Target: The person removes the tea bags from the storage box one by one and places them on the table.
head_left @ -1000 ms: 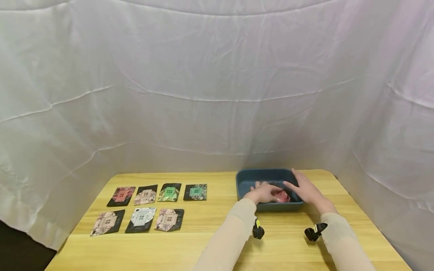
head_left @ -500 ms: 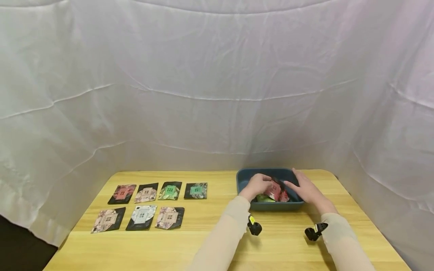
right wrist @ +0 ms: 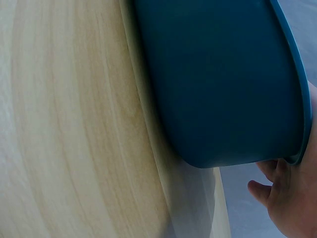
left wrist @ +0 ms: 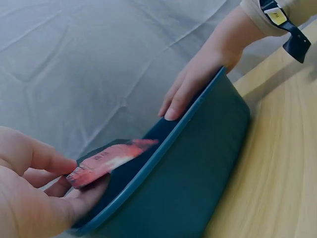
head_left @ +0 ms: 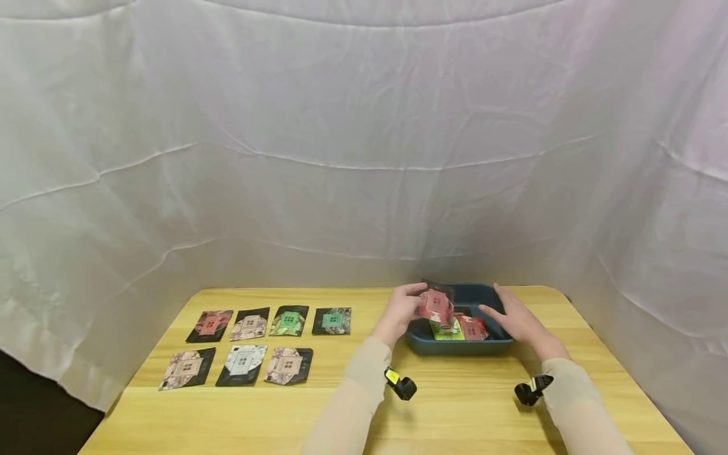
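My left hand (head_left: 397, 314) pinches a red-and-black sachet (head_left: 436, 305) above the left end of a dark blue bin (head_left: 459, 347). In the left wrist view this sachet (left wrist: 106, 161) lies between thumb and fingers, tilted over the bin's rim. Inside the bin are a green sachet (head_left: 449, 330) and another red sachet (head_left: 473, 328); whatever lies beneath them is hidden. My right hand (head_left: 516, 321) holds the bin's right end, straddling its rim. From the right wrist, some of its fingers (right wrist: 260, 192) show outside the bin wall.
Flat sachets lie in two rows on the left of the wooden table (head_left: 273, 420). The back row includes a red one (head_left: 209, 325) and a green one (head_left: 289, 321); the front row includes a white one (head_left: 241, 364). Pale curtains (head_left: 364, 208) enclose the table's back and sides.
My left hand came up from inside the bin and moved left, lifting a red sachet with it. The green and red sachets below came into sight. The right hand stays at the bin.
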Motion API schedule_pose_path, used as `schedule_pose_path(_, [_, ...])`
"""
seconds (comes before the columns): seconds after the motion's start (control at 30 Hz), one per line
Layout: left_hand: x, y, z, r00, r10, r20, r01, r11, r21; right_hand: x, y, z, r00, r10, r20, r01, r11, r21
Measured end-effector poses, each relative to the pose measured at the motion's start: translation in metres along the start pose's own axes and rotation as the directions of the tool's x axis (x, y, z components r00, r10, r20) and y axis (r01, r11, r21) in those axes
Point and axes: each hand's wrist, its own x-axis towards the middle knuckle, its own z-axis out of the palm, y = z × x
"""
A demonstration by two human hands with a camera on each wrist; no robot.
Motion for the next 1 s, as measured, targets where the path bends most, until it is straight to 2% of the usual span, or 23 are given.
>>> schedule_pose_path(0.17, [-0.015, 0.006, -0.019, 0.998, 0.039, -0.053, -0.037, 0.999, 0.027, -0.001, -0.002, -0.002, 1.0, 0.0, 0.001, 0.0, 1.0, 0.004])
schedule_pose_path(0.33, [-0.031, 0.013, -0.041, 0.995, 0.075, -0.067, -0.071, 0.995, 0.067, -0.001, -0.001, -0.003, 1.0, -0.003, 0.006, 0.003, 1.0, 0.004])
schedule_pose_path(0.47, [-0.047, 0.014, -0.062, 0.994, 0.08, -0.078, -0.074, 0.994, 0.077, -0.001, -0.001, -0.001, 1.0, -0.008, 0.007, 0.008, 1.0, 0.008])
schedule_pose_path(0.7, [-0.071, 0.007, -0.101, 0.993, 0.064, -0.101, -0.053, 0.993, 0.107, -0.002, -0.001, -0.001, 1.0, -0.007, 0.013, 0.007, 1.0, 0.014])
schedule_pose_path(0.83, [-0.083, 0.003, -0.12, 0.991, 0.048, -0.127, -0.025, 0.983, 0.181, -0.001, -0.001, -0.001, 1.0, -0.003, 0.014, 0.003, 1.0, 0.016])
schedule_pose_path(0.9, [-0.089, 0.001, -0.128, 0.989, 0.039, -0.141, -0.004, 0.971, 0.241, -0.001, -0.002, -0.001, 1.0, -0.002, 0.013, 0.001, 1.0, 0.016])
schedule_pose_path(1.0, [-0.098, -0.001, -0.137, 0.99, 0.023, -0.141, 0.027, 0.938, 0.346, -0.001, -0.002, -0.001, 1.0, -0.003, 0.009, 0.003, 1.0, 0.011])
